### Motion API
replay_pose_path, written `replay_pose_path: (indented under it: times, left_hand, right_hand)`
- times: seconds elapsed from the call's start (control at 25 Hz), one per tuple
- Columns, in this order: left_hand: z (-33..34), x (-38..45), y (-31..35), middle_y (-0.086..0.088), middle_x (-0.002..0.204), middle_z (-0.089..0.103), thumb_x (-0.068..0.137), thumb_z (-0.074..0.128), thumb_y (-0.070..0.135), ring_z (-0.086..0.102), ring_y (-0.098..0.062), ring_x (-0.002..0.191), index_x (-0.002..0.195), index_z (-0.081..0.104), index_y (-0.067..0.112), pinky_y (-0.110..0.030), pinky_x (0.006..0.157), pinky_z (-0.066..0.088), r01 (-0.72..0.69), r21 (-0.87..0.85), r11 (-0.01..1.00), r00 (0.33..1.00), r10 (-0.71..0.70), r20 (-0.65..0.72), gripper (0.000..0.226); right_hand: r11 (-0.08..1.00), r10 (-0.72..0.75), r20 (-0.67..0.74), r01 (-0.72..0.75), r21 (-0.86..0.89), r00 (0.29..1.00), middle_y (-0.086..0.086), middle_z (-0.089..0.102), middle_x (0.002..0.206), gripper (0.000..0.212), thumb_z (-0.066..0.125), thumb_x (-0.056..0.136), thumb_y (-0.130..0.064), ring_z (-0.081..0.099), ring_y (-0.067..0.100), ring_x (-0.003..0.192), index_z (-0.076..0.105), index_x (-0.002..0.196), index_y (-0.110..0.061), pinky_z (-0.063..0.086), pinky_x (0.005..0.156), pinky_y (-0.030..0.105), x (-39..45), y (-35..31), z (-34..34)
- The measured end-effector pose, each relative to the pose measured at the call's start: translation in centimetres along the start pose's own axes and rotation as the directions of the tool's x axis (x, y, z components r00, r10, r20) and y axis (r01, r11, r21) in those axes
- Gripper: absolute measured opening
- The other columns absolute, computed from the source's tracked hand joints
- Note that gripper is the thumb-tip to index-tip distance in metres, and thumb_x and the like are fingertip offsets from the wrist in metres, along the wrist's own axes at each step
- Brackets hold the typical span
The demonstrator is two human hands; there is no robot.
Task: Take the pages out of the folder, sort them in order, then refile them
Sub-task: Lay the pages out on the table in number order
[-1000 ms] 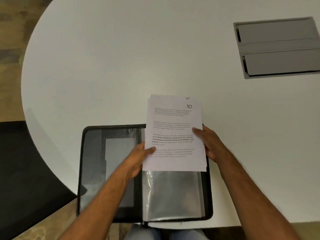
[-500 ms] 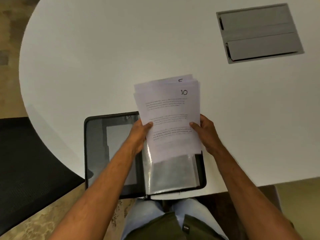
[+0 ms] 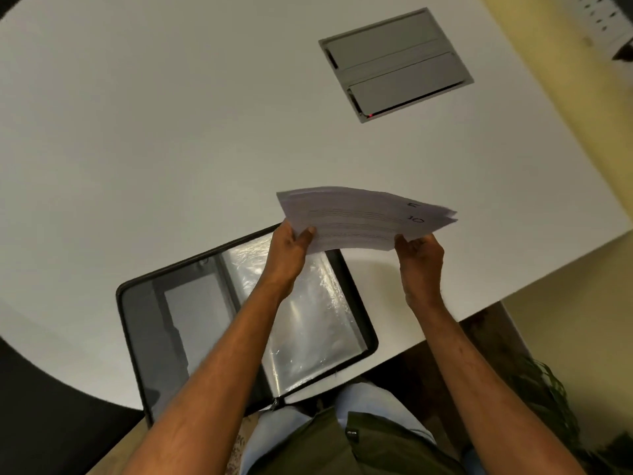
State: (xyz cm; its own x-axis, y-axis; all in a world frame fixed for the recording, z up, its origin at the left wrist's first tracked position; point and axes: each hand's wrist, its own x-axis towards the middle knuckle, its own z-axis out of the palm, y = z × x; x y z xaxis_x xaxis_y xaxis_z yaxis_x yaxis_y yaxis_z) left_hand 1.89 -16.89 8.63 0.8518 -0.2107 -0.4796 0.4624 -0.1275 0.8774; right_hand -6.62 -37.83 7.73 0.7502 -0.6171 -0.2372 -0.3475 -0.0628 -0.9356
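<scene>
A stack of white printed pages (image 3: 363,217) hangs in the air above the table, tilted nearly flat, with a handwritten "10" on the top sheet and another number peeking from the sheet behind. My left hand (image 3: 287,255) pinches the stack's near left corner. My right hand (image 3: 419,258) grips its near right corner. Below them the black zip folder (image 3: 144,337) lies open on the table's front edge, its shiny clear plastic sleeves (image 3: 315,313) showing on the right half and a grey pocket on the left half.
The white round-ended table (image 3: 171,132) carries a grey recessed cable hatch (image 3: 395,63) at the back right. A black chair (image 3: 41,423) stands at the lower left. My lap sits under the table's front edge, and a leafy plant (image 3: 544,395) is at the right.
Both hands lifted the stack up off the folder and tipped it away toward flat. The sleeves underneath are now uncovered. The camera view swung left and tilted.
</scene>
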Motion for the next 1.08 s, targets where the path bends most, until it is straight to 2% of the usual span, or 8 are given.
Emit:
replay_pose_path:
  times: [0.2, 0.28, 0.4, 0.52, 0.6, 0.88, 0.96, 1.08]
  left_hand:
    - [4.7, 3.2, 1.1, 0.012, 0.121, 0.067, 0.105, 0.057, 0.008, 0.064, 0.012, 0.101, 0.141, 0.055, 0.017, -0.007, 0.081, 0.052, -0.06, 0.072, 0.996, 0.987, 0.049, 0.15, 0.036]
    - [5.9, 3.9, 0.7, 0.01, 0.122, 0.068, 0.104, 0.059, 0.008, 0.065, 0.006, 0.106, 0.141, 0.055, 0.016, -0.009, 0.083, 0.053, -0.052, 0.122, 0.991, 0.977, 0.026, 0.211, 0.038]
    - [6.9, 5.0, -0.7, 0.004, 0.124, 0.068, 0.106, 0.057, 0.01, 0.064, -0.009, 0.117, 0.136, 0.059, 0.014, -0.023, 0.098, 0.055, -0.054, 0.215, 0.975, 0.965, -0.005, 0.264, 0.031]
    - [7.4, 5.2, -1.2, 0.002, 0.127, 0.068, 0.108, 0.051, 0.008, 0.062, -0.013, 0.12, 0.138, 0.058, 0.016, -0.028, 0.102, 0.051, -0.064, 0.239, 0.969, 0.965, -0.001, 0.262, 0.032]
    - [7.3, 4.9, -1.4, 0.002, 0.131, 0.066, 0.107, 0.051, 0.007, 0.061, -0.01, 0.121, 0.14, 0.055, 0.019, -0.024, 0.101, 0.05, -0.072, 0.235, 0.969, 0.968, 0.012, 0.249, 0.035]
    - [7.4, 4.2, -2.6, 0.015, 0.118, 0.063, 0.108, 0.051, 0.005, 0.056, 0.006, 0.109, 0.132, 0.055, 0.029, -0.009, 0.082, 0.044, 0.009, 0.284, 0.959, 0.969, -0.079, 0.236, 0.034]
    - [7.7, 4.5, -2.5, 0.018, 0.117, 0.062, 0.108, 0.049, 0.005, 0.056, 0.009, 0.107, 0.133, 0.055, 0.027, -0.006, 0.078, 0.044, 0.008, 0.298, 0.955, 0.967, -0.083, 0.24, 0.034]
    - [7.7, 5.0, -2.5, 0.011, 0.123, 0.065, 0.108, 0.049, 0.004, 0.056, 0.007, 0.112, 0.14, 0.056, 0.018, -0.009, 0.085, 0.043, -0.012, 0.302, 0.953, 0.968, -0.065, 0.243, 0.035]
  right_hand:
    - [0.999, 0.019, -0.198, -0.013, 0.032, 0.98, 0.002, 0.071, 0.119, 0.036, 0.064, 0.099, -0.003, 0.067, 0.007, 0.112, 0.062, 0.135, -0.008, 0.051, 0.094, 0.013, 0.0, 1.7, -3.1]
    - [0.998, 0.059, -0.223, -0.05, 0.046, 0.973, -0.002, 0.07, 0.119, 0.039, 0.064, 0.098, -0.001, 0.066, 0.009, 0.114, 0.061, 0.135, -0.012, 0.053, 0.098, 0.018, 0.0, 2.8, -3.8]
    - [0.991, 0.128, -0.225, -0.115, 0.07, 0.966, -0.006, 0.07, 0.119, 0.041, 0.061, 0.097, 0.001, 0.066, 0.008, 0.113, 0.061, 0.132, -0.02, 0.055, 0.1, 0.026, 0.0, 4.5, -4.3]
    - [0.988, 0.145, -0.223, -0.127, 0.092, 0.964, -0.009, 0.069, 0.117, 0.035, 0.058, 0.102, -0.002, 0.066, 0.002, 0.11, 0.059, 0.133, -0.019, 0.055, 0.091, 0.016, 0.3, 4.8, -4.7]
    - [0.988, 0.145, -0.235, -0.13, 0.081, 0.961, -0.006, 0.068, 0.116, 0.034, 0.06, 0.102, -0.005, 0.065, 0.002, 0.109, 0.057, 0.134, -0.016, 0.053, 0.088, 0.014, 0.4, 5.0, -4.9]
    - [0.982, 0.185, -0.2, -0.187, 0.007, 0.962, -0.002, 0.067, 0.116, 0.037, 0.063, 0.1, -0.006, 0.064, 0.014, 0.112, 0.056, 0.131, -0.025, 0.055, 0.101, 0.033, 1.1, 6.7, -4.6]
    - [0.985, 0.168, -0.2, -0.171, 0.004, 0.965, -0.004, 0.067, 0.115, 0.037, 0.062, 0.1, -0.006, 0.064, 0.013, 0.112, 0.055, 0.13, -0.028, 0.055, 0.101, 0.032, 1.4, 6.7, -4.7]
    - [0.988, 0.148, -0.199, -0.152, -0.006, 0.969, -0.004, 0.067, 0.118, 0.04, 0.062, 0.1, -0.006, 0.063, 0.013, 0.114, 0.055, 0.133, -0.027, 0.054, 0.101, 0.027, 1.7, 6.5, -4.9]
